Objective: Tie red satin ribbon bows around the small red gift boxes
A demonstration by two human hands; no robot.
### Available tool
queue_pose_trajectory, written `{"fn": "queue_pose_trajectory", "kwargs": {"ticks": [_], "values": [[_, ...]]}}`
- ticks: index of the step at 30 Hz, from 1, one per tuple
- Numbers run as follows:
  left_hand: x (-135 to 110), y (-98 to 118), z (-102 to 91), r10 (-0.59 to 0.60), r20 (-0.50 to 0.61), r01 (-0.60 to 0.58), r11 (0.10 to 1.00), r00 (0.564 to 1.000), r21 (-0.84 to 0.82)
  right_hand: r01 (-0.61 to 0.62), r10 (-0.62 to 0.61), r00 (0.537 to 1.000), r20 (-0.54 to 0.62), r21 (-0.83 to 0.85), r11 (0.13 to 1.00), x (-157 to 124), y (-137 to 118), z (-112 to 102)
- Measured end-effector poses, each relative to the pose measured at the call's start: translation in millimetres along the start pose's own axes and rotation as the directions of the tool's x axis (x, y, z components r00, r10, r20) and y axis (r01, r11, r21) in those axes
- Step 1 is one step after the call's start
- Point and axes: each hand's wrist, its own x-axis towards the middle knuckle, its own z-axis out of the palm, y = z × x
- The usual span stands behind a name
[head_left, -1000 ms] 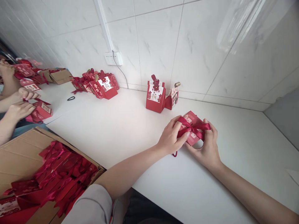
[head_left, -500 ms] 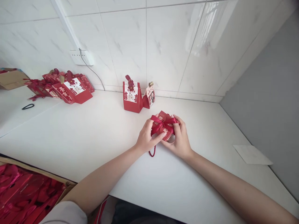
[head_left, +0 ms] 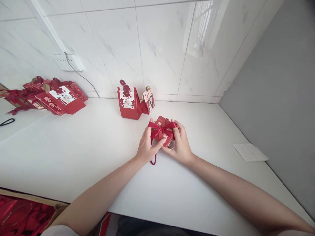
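A small red gift box (head_left: 160, 121) with gold lettering and a red ribbon bow (head_left: 161, 129) on top is between my hands over the white table. My left hand (head_left: 147, 144) grips its left side, the thumb lying along the front of the lid. Round the right side, the fingers of my right hand (head_left: 180, 141) are closed on the box and the end of the bow. A dark red cord loop (head_left: 153, 160) hangs out beneath my left hand. The underside of the box is mostly hidden.
Behind my hands stand a red gift box with a flower tag (head_left: 129, 105) and a smaller triangular box (head_left: 148, 101). Flat red boxes (head_left: 61, 100) are piled at the left. A white paper (head_left: 250, 152) lies by the grey partition. An open carton (head_left: 27, 198) sits lower left.
The whole view has shifted, so everything sits further left. Both hands keep nearly the same hold on the ribboned box.
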Motion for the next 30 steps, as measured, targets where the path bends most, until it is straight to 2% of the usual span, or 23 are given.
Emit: {"fn": "queue_pose_trajectory", "kwargs": {"ticks": [7,13,19,25,30], "values": [[0.0,-0.1,0.9,0.0,0.006,0.0,1.0,1.0,0.004,0.001,-0.001,1.0,0.004,0.006,1.0,-0.3,0.6,0.0],[-0.2,1.1,1.0,0.05,-0.011,-0.049,0.998,0.999,0.043,-0.001,0.001,1.0,0.015,0.01,1.0,-2.4,2.2,-0.4],[0.5,2.1,-1.1,0.166,-0.035,-0.16,0.977,0.986,0.143,-0.008,0.007,1.0,0.011,0.077,0.997,-7.2,4.9,2.8],[0.1,-0.7,1.2,0.196,-0.08,-0.165,0.943,0.977,0.288,-0.056,0.055,0.998,0.006,0.047,0.997,-9.8,4.6,7.7],[0.1,1.9,0.1,0.258,-0.093,-0.21,0.911,0.962,0.356,-0.03,0.03,0.999,-0.018,0.012,0.999,-8.7,2.5,6.3]]}}
